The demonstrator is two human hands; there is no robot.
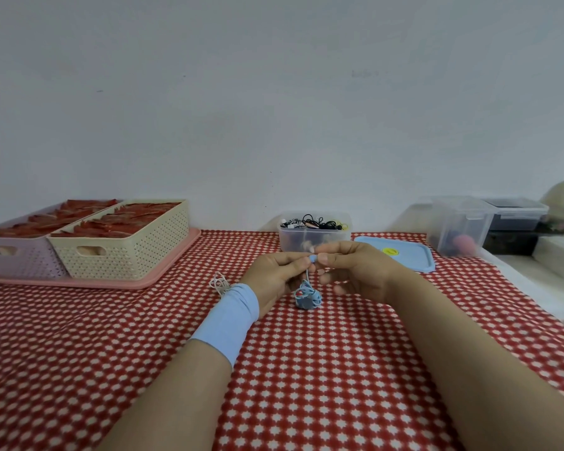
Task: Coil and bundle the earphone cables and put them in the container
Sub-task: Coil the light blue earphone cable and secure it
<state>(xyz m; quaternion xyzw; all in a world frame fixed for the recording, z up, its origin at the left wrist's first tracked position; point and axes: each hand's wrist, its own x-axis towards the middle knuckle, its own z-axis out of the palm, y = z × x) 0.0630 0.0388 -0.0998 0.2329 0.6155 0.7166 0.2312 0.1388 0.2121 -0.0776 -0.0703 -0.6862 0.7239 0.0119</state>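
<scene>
A light blue earphone cable (pixel 307 296) hangs in a tangled clump just above the red patterned tablecloth (pixel 306 369). My left hand (pixel 275 275) and my right hand (pixel 355 268) meet at its top end and both pinch the small blue piece there, with one strand running down to the clump. A white earphone cable (pixel 219 284) lies loosely heaped on the cloth just left of my left wrist. Behind my hands stands the clear plastic container (pixel 315 237), holding several bundled earphones.
The container's blue lid (pixel 401 253) lies to its right. Two woven baskets (pixel 118 242) of red items sit on a pink tray (pixel 111 283) at back left. Clear storage boxes (pixel 459 222) stand at back right, past the table's right edge.
</scene>
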